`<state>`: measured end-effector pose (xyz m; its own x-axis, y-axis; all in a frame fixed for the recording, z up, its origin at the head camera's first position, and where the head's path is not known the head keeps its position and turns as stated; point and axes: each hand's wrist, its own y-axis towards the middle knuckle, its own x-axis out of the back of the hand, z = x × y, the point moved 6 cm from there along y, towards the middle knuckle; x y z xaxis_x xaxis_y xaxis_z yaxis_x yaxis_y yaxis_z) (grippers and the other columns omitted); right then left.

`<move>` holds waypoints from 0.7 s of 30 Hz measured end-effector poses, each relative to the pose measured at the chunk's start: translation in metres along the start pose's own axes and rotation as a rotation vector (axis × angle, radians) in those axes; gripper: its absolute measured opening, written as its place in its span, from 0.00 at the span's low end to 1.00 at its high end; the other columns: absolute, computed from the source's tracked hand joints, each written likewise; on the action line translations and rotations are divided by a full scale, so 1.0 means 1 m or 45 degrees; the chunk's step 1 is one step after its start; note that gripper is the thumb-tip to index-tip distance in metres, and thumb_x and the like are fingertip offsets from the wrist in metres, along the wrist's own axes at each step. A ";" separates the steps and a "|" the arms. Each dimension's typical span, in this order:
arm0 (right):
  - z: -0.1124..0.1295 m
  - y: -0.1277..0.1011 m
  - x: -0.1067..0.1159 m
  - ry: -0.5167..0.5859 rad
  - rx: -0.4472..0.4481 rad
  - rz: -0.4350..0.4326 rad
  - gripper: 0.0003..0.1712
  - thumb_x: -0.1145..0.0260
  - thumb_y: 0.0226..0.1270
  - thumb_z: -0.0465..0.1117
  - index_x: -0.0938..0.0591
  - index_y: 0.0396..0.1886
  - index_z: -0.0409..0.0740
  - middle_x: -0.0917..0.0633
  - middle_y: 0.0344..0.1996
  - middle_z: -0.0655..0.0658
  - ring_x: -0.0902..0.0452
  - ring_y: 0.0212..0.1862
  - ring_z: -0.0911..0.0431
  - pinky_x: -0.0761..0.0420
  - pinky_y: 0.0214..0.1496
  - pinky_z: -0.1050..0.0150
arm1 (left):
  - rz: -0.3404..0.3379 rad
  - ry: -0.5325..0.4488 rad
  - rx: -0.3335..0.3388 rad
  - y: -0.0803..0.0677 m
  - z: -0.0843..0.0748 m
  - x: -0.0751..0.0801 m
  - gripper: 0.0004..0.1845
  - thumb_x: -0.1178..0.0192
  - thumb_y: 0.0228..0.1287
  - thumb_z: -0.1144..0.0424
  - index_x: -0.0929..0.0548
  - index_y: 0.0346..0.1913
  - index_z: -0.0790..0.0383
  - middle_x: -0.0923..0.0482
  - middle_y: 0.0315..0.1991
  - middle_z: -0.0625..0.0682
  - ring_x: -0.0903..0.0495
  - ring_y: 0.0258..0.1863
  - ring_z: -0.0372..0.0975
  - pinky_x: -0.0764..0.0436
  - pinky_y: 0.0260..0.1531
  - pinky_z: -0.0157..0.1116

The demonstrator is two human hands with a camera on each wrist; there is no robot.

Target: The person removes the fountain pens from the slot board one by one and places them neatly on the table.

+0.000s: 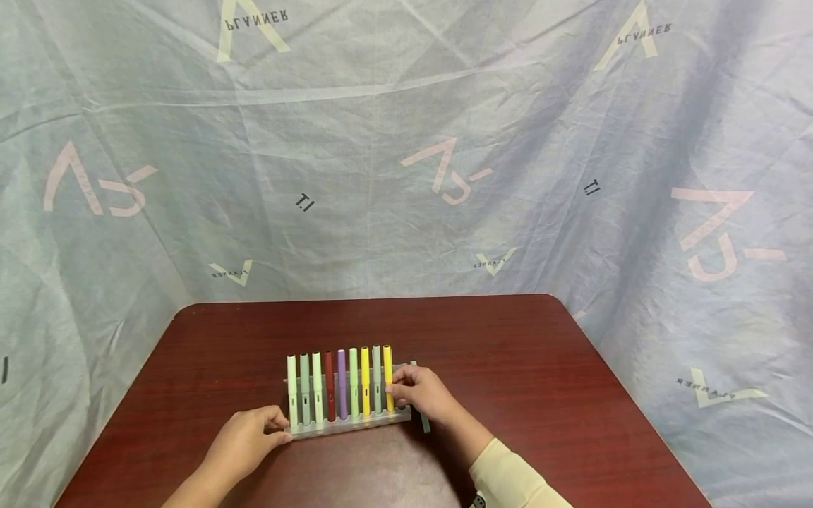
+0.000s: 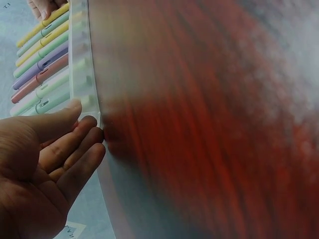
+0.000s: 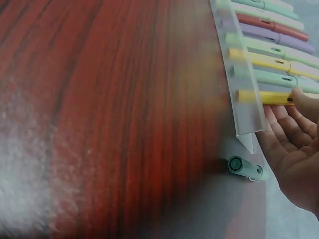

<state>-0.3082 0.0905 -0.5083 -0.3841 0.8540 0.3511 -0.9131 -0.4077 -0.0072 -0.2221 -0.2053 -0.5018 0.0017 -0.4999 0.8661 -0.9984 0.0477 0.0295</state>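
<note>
A clear plastic pen stand (image 1: 346, 426) holds a row of several capped pens leaning upright: pale green, grey-green, dark red, purple (image 1: 342, 384) and yellow. At its left front corner, my left hand (image 1: 244, 439) pinches the stand between thumb and fingers; the left wrist view shows the thumb over the stand's end (image 2: 85, 103). My right hand (image 1: 433, 396) pinches the rightmost yellow pen (image 1: 388, 377), whose lower end sits in the stand's last filled place. In the right wrist view, the thumb lies on this yellow pen (image 3: 266, 97) with the fingers behind it.
A loose grey-green pen (image 1: 425, 423) lies on the table just right of the stand, partly hidden by the right hand. The dark red wooden table (image 1: 508, 346) has a grey printed cloth (image 1: 368, 141) hanging behind and beside it.
</note>
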 end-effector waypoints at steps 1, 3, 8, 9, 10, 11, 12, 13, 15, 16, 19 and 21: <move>0.004 -0.002 0.000 -0.022 0.004 -0.006 0.08 0.32 0.67 0.40 0.19 0.38 0.38 0.16 0.30 0.39 0.16 0.34 0.45 0.16 0.38 0.57 | 0.001 -0.002 0.001 0.000 0.000 0.000 0.10 0.26 0.52 0.59 0.19 0.29 0.42 0.17 0.28 0.36 0.18 0.32 0.34 0.19 0.37 0.42; 0.015 -0.007 0.001 -0.062 0.027 -0.025 0.08 0.33 0.67 0.39 0.19 0.37 0.39 0.16 0.29 0.34 0.16 0.33 0.42 0.17 0.36 0.59 | 0.002 -0.003 -0.002 0.000 0.000 0.000 0.10 0.26 0.52 0.59 0.19 0.29 0.42 0.17 0.28 0.36 0.18 0.32 0.34 0.19 0.36 0.42; 0.048 -0.018 0.006 -0.040 0.084 -0.089 0.08 0.34 0.68 0.37 0.19 0.39 0.36 0.17 0.32 0.29 0.18 0.32 0.43 0.20 0.32 0.62 | 0.006 -0.004 -0.023 0.001 0.000 -0.001 0.09 0.27 0.52 0.58 0.18 0.30 0.43 0.17 0.29 0.37 0.18 0.32 0.35 0.19 0.36 0.43; 0.050 -0.018 0.007 -0.016 0.079 -0.095 0.08 0.34 0.68 0.38 0.19 0.40 0.36 0.16 0.34 0.31 0.18 0.33 0.45 0.20 0.32 0.62 | 0.007 -0.003 -0.020 0.001 0.000 -0.001 0.09 0.27 0.53 0.58 0.18 0.30 0.43 0.17 0.29 0.36 0.18 0.32 0.35 0.19 0.36 0.43; 0.050 -0.018 0.008 0.016 0.072 -0.096 0.08 0.35 0.69 0.38 0.20 0.41 0.35 0.16 0.35 0.32 0.18 0.34 0.45 0.19 0.34 0.60 | 0.008 -0.004 -0.021 0.001 0.001 -0.001 0.09 0.27 0.53 0.58 0.18 0.30 0.43 0.17 0.29 0.36 0.18 0.32 0.36 0.19 0.36 0.43; 0.048 -0.017 0.008 0.048 0.063 -0.092 0.09 0.35 0.69 0.38 0.20 0.41 0.36 0.15 0.37 0.33 0.18 0.36 0.46 0.18 0.36 0.58 | 0.007 -0.004 -0.018 0.001 0.001 -0.001 0.09 0.27 0.53 0.59 0.18 0.30 0.43 0.17 0.29 0.36 0.18 0.32 0.35 0.18 0.36 0.43; 0.045 -0.016 0.008 0.088 0.052 -0.086 0.09 0.35 0.70 0.39 0.20 0.42 0.36 0.15 0.38 0.35 0.18 0.37 0.45 0.17 0.38 0.54 | 0.005 -0.003 -0.015 0.001 0.001 -0.002 0.09 0.27 0.53 0.59 0.18 0.30 0.43 0.17 0.29 0.36 0.18 0.32 0.35 0.19 0.37 0.43; 0.040 -0.014 0.007 0.126 0.038 -0.072 0.10 0.35 0.70 0.39 0.20 0.43 0.36 0.15 0.39 0.35 0.17 0.39 0.43 0.17 0.40 0.51 | 0.005 -0.002 -0.012 0.001 0.001 -0.002 0.09 0.27 0.53 0.59 0.18 0.30 0.43 0.17 0.28 0.36 0.18 0.32 0.35 0.18 0.37 0.43; 0.029 -0.012 0.006 0.176 0.009 -0.037 0.11 0.35 0.70 0.41 0.20 0.44 0.37 0.14 0.42 0.35 0.17 0.41 0.40 0.17 0.44 0.45 | 0.004 0.000 -0.011 0.001 0.001 -0.002 0.09 0.27 0.52 0.59 0.19 0.30 0.43 0.17 0.28 0.36 0.18 0.32 0.35 0.19 0.37 0.43; 0.025 -0.011 0.004 0.196 0.002 -0.019 0.12 0.35 0.70 0.42 0.20 0.45 0.36 0.14 0.43 0.34 0.17 0.42 0.40 0.17 0.45 0.44 | 0.005 0.001 -0.009 0.001 0.002 -0.002 0.09 0.27 0.52 0.59 0.18 0.30 0.43 0.17 0.28 0.36 0.18 0.32 0.35 0.19 0.37 0.43; 0.016 -0.012 0.001 0.216 -0.017 0.039 0.15 0.36 0.71 0.43 0.19 0.46 0.35 0.15 0.45 0.34 0.15 0.40 0.45 0.16 0.45 0.47 | 0.010 -0.003 -0.016 0.001 0.001 -0.001 0.09 0.27 0.53 0.58 0.18 0.30 0.43 0.17 0.29 0.37 0.18 0.32 0.35 0.19 0.36 0.43; 0.010 -0.013 -0.001 0.223 -0.022 0.069 0.15 0.36 0.71 0.43 0.19 0.47 0.34 0.15 0.45 0.33 0.15 0.39 0.50 0.15 0.45 0.49 | 0.009 -0.006 -0.019 0.001 0.001 -0.001 0.09 0.27 0.53 0.58 0.18 0.30 0.44 0.17 0.29 0.37 0.18 0.32 0.35 0.19 0.36 0.43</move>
<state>-0.2943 0.0923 -0.4992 -0.4494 0.8747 0.1813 -0.8920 -0.4504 -0.0384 -0.2235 -0.2056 -0.5029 -0.0060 -0.5038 0.8638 -0.9975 0.0643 0.0306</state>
